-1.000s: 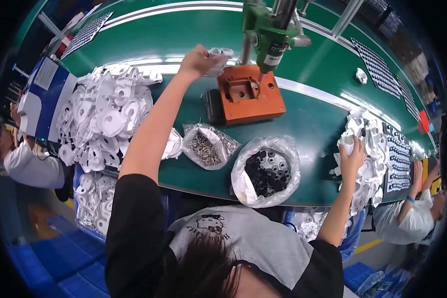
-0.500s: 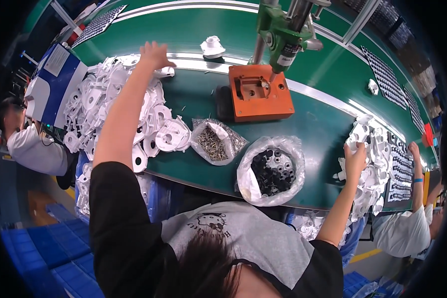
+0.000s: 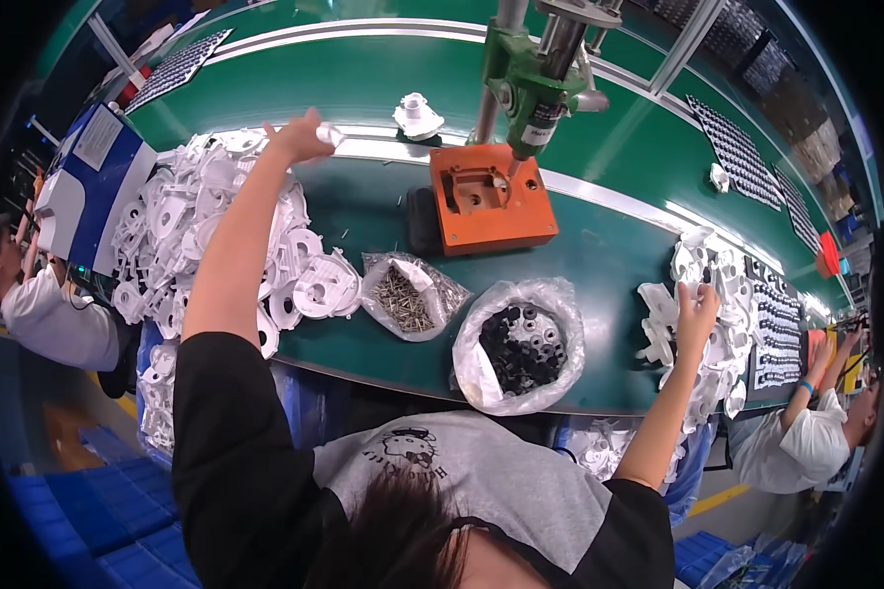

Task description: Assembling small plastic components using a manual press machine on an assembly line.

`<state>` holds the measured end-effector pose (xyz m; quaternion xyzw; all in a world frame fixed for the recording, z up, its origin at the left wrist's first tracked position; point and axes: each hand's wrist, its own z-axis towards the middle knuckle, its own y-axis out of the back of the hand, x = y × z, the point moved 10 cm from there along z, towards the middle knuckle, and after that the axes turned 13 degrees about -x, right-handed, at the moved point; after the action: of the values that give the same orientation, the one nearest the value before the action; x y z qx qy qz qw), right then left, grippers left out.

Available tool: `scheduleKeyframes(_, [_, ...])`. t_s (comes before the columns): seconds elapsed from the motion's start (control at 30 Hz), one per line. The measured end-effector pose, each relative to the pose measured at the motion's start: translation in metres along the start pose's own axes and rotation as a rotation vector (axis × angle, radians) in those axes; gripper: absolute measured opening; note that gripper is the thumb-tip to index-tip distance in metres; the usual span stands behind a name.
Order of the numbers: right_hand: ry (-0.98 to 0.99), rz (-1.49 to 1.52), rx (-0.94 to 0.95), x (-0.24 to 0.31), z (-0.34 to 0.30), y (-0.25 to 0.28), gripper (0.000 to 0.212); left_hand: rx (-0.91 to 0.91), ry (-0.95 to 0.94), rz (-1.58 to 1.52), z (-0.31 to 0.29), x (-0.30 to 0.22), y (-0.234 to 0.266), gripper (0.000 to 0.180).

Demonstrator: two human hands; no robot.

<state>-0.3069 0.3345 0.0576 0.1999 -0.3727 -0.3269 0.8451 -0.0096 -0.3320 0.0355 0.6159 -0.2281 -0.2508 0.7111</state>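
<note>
At the far edge of the left heap of white plastic housings (image 3: 182, 191), my left hand (image 3: 300, 137) is closed on a small white plastic part (image 3: 330, 134). My right hand (image 3: 696, 312) is at the right heap of white housings (image 3: 725, 339), its fingers curled against a white plastic housing (image 3: 690, 257); the grip is partly hidden. A few loose white housings (image 3: 655, 337) lie just left of that hand. Between my arms are a clear bag of screws (image 3: 403, 299) and a clear bag of black and pale round parts (image 3: 525, 353).
An orange fixture block (image 3: 496, 221) stands beneath a green press (image 3: 540, 93). One white housing (image 3: 417, 120) sits beyond the metal rail. A blue-and-white machine (image 3: 93, 177) is at far left. Other people (image 3: 791, 447) work at both sides.
My left hand has closed from spread fingers and shifted slightly right, with the small white part at its fingertips. The right hand has moved little; loose housings now show more beside it.
</note>
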Motion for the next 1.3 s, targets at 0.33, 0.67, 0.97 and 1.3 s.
scheduleKeyframes(0.33, [0.181,0.756,0.007,0.196,-0.020,0.016,0.021,0.820,0.318,-1.983,-0.150,-0.157,0.060,0.046])
scheduleKeyframes(0.67, [0.725,1.073,0.537,0.378,-0.105,0.001,0.020,1.239,-0.022,-2.137,-0.261,-0.229,0.086,0.042])
scheduleKeyframes(0.97, [0.412,1.206,0.742,0.356,-0.133,-0.023,0.034,1.383,0.245,-2.071,-0.287,-0.232,0.022,0.056])
scheduleKeyframes(1.3, [-0.222,1.011,1.254,0.317,-0.186,-0.079,0.056,1.263,0.423,-1.947,-0.291,-0.230,-0.008,0.046])
